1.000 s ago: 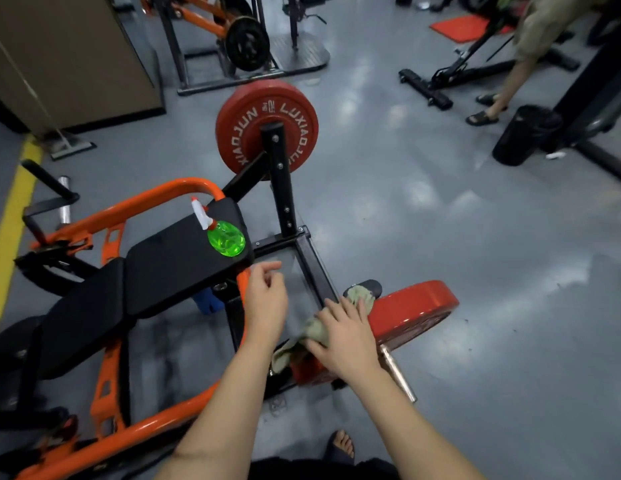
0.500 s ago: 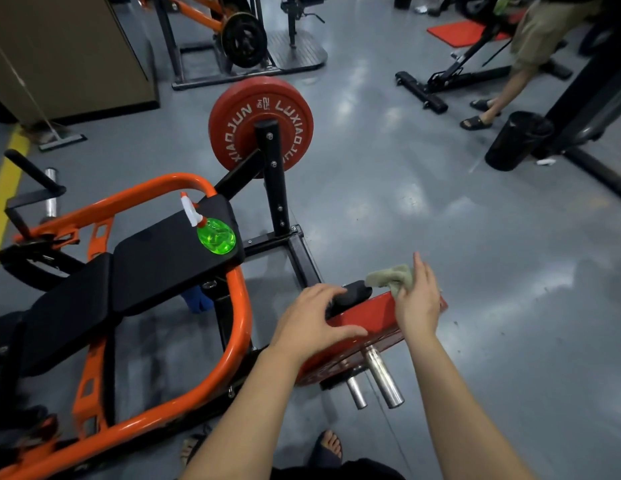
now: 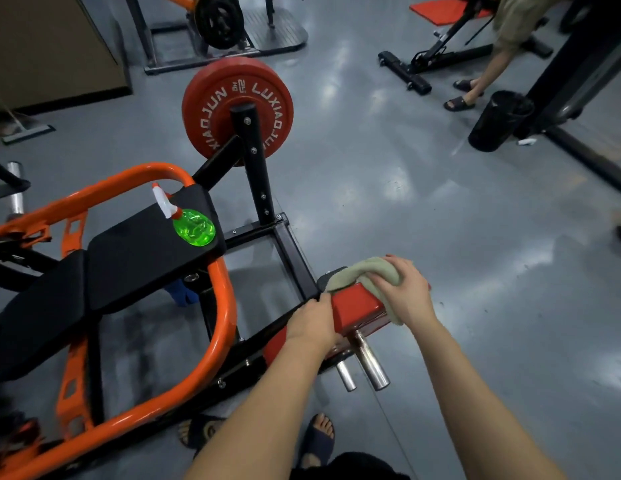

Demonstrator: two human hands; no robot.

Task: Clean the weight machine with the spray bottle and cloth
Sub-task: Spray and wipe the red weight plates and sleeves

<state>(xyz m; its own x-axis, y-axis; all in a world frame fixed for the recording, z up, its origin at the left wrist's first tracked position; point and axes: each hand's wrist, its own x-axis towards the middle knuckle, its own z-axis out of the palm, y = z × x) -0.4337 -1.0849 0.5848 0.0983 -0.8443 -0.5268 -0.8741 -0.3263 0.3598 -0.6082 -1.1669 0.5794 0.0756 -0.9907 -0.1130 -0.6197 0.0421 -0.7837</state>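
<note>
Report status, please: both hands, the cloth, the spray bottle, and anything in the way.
Left hand grips near red plate edge. Right hand holds cloth on plate top. Spray bottle lies on black pad. No obstruction seen.

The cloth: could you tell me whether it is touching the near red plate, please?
Touching. The head view shows the right hand holding the cloth against the near red plate, draped over its rim.
</note>
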